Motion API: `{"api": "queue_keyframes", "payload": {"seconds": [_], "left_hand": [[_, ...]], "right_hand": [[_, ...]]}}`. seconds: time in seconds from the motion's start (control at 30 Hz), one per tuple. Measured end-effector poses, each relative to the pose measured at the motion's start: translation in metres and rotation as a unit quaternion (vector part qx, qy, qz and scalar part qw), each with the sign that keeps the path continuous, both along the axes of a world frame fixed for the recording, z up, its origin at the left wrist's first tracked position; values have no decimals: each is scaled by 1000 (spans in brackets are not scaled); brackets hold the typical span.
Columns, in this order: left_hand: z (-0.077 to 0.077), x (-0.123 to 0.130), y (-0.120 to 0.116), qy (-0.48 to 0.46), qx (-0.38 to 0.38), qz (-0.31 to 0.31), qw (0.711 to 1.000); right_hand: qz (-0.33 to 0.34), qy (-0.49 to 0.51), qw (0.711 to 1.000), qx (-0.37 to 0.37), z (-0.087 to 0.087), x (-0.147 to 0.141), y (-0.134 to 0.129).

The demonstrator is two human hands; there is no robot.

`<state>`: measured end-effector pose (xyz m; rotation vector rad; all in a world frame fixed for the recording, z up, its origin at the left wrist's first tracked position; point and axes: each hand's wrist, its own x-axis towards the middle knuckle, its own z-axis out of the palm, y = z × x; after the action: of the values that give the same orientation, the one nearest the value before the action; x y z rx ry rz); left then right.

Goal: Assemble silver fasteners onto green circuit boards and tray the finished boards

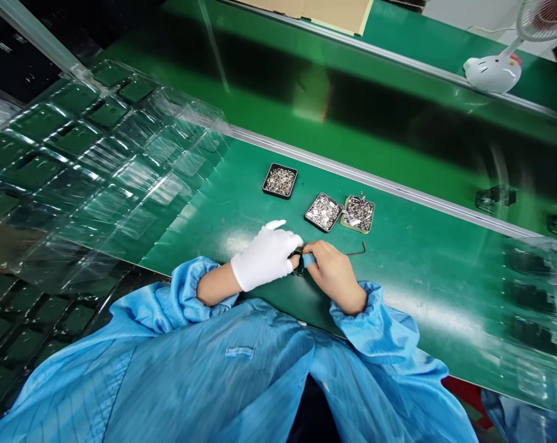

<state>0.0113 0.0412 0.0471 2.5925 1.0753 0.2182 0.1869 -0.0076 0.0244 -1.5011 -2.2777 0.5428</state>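
In a white glove with bare fingertips, my left hand (267, 255) grips a small dark green-black part (299, 264), mostly hidden by the fingers. My right hand (331, 267) is bare, with a blue wrap (308, 258) on one finger. Its fingers are pinched together at the right side of the same part; whether they hold a smaller piece does not show. Just right of my right hand, an L-shaped hex key (359, 250) lies on the green table (417, 258).
Beyond my hands stand a black tray of small metal pieces (280, 181), another black tray (323, 212) and a yellowish-rimmed tray (359, 214). Clear plastic blister trays (144, 160) spread at left; more trays (532, 295) hold dark parts at right. A white fan (493, 72) stands behind.
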Motion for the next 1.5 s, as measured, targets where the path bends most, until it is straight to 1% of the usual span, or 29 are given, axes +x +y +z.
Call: {"api": "queue_keyframes", "payload": {"seconds": [0.1,0.2,0.33,0.47,0.57,0.63,0.73,0.8,0.87,0.97,1.03,1.07,1.13,1.23,1.3,1.4,1.5], "left_hand": [[3,2,-1,34,28,-2,999],[4,1,1,55,54,-17,997],[6,1,3,71,66,-35,995],[7,5,2,86,69,-22,994],[5,6,5,72,51,-13,996],[2,2,10,19,16,-5,1000],[-5,-7,12,-113,-45,35,992],[-12,-11,8,-157,-71,48,984],[-21,-11,-1,-149,-71,40,985],[-32,-6,-13,-119,-40,47,991],[-37,-2,-16,-113,-33,52,992],[-38,-1,-15,-116,-34,52,991],[-40,-1,-13,-127,-47,52,989],[-41,-3,-8,-138,-78,62,985],[-42,-4,-7,-135,-92,64,984],[-43,-4,-7,-128,-97,61,985],[-43,-5,-7,-122,-97,53,986]], "right_hand": [[8,3,1000,-7,1,-1,0],[8,7,1000,-6,2,-2,-1],[8,9,1000,-3,1,-3,0],[8,-4,1000,9,3,-6,1],[-3,-4,1000,14,3,-8,4],[-27,20,999,0,1,-6,6],[-73,66,995,-34,-5,6,8],[-81,78,993,-44,-10,21,8],[-71,59,995,-39,-14,40,6],[-23,-22,999,-41,-18,64,4],[-1,-70,996,-49,-19,73,4],[-4,-74,996,-51,-20,75,4],[-17,-30,997,-62,-20,74,7],[-13,81,992,-99,-20,64,11],[-9,108,988,-109,-22,55,13],[-20,79,990,-112,-23,45,14],[-44,5,990,-136,-22,39,14]]}}
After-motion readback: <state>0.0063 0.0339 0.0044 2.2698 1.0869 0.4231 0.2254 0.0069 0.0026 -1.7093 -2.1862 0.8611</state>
